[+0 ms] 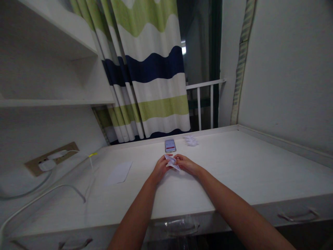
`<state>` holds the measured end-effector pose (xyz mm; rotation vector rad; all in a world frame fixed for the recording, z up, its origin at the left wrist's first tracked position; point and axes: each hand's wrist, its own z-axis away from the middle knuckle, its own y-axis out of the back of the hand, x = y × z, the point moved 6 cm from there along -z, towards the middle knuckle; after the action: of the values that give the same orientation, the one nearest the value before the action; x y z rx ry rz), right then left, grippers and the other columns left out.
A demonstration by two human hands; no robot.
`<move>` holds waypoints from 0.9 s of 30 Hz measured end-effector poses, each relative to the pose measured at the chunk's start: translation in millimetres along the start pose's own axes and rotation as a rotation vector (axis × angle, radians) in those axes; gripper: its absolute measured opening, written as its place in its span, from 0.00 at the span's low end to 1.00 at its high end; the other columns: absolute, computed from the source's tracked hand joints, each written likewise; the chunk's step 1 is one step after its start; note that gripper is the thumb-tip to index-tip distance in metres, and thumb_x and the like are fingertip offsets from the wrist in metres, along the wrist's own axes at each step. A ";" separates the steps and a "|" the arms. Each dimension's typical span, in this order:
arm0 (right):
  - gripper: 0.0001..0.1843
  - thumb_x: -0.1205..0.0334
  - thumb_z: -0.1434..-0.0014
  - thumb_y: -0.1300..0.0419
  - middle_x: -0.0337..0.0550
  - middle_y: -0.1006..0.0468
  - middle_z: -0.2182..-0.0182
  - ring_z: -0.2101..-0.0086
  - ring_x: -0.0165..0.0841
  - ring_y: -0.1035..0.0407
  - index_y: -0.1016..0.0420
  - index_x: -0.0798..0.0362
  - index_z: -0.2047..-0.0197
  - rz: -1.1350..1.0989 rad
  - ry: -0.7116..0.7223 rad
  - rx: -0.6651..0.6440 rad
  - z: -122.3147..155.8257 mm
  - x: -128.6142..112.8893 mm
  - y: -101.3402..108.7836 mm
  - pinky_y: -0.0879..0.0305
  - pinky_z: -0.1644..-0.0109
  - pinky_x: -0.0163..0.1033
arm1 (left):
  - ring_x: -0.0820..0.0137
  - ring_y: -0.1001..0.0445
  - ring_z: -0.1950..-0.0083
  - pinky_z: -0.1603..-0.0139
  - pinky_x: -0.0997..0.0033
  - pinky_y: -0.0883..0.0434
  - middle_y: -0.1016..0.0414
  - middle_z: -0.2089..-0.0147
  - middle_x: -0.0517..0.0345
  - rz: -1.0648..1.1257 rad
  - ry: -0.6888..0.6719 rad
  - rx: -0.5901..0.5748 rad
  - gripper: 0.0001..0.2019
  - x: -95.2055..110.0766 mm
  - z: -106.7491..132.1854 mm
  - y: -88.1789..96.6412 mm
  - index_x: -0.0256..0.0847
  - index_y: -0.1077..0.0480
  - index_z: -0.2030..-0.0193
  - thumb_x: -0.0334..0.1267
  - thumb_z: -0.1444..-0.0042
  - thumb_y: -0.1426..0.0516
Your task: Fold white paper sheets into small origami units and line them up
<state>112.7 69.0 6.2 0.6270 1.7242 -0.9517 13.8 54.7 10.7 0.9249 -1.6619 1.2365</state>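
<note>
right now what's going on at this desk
A person holds a partly folded piece of white paper between the left hand and the right hand, over the white desk. Just beyond the hands lies a smartphone with its screen lit, and to its right a small heap of crumpled or folded white paper. A flat white sheet lies off to the left.

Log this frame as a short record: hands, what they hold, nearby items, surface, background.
Left hand: grips the folded white paper from its left
Left hand point: left hand
Right hand: right hand grips the same folded white paper
Beyond the hands: phone, screen lit; white crumpled-looking heap to its right, details blurred
Left side: flat white sheet
Surface: white desk
Background: striped curtain
</note>
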 end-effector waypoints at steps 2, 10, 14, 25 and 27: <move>0.13 0.64 0.63 0.38 0.34 0.31 0.76 0.76 0.25 0.38 0.37 0.54 0.72 0.002 -0.009 0.042 0.6 -0.1 3.4 0.44 0.72 0.32 | 0.69 0.31 0.64 0.65 0.68 0.32 0.30 0.66 0.53 0.002 -0.006 0.012 0.12 -0.7 -1.8 3.3 0.36 0.34 0.66 0.38 0.58 0.42; 0.15 0.60 0.61 0.36 0.38 0.28 0.72 0.73 0.28 0.32 0.34 0.53 0.69 -0.008 0.052 0.113 0.4 -6.0 14.7 0.37 0.68 0.36 | 0.72 0.31 0.69 0.68 0.71 0.32 0.29 0.70 0.55 -0.029 -0.030 0.233 0.14 1.1 -6.0 24.4 0.36 0.34 0.69 0.43 0.59 0.41; 0.13 0.59 0.63 0.35 0.39 0.28 0.74 0.73 0.28 0.31 0.32 0.54 0.73 -0.025 0.106 0.209 -2.3 -9.9 23.3 0.36 0.66 0.35 | 0.71 0.29 0.70 0.68 0.71 0.32 0.29 0.73 0.56 -0.043 -0.002 0.289 0.13 1.1 -5.3 27.5 0.36 0.34 0.71 0.43 0.60 0.41; 0.12 0.56 0.64 0.34 0.41 0.26 0.78 0.75 0.29 0.32 0.28 0.55 0.77 -0.031 0.125 0.350 -5.9 -4.7 40.7 0.34 0.65 0.36 | 0.70 0.28 0.69 0.68 0.71 0.32 0.28 0.73 0.53 -0.050 0.045 0.311 0.11 -6.8 -7.1 31.1 0.34 0.33 0.70 0.42 0.53 0.45; 0.13 0.55 0.64 0.35 0.41 0.27 0.80 0.76 0.29 0.32 0.29 0.55 0.78 -0.019 0.120 0.401 -6.1 -2.2 47.6 0.34 0.67 0.36 | 0.71 0.28 0.70 0.68 0.71 0.32 0.28 0.73 0.52 -0.081 0.045 0.303 0.11 -7.8 -8.9 29.5 0.33 0.32 0.72 0.42 0.54 0.44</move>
<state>147.3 100.3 -5.0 0.9439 1.6556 -1.3116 -8.4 70.9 -5.3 1.1259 -1.4101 1.4676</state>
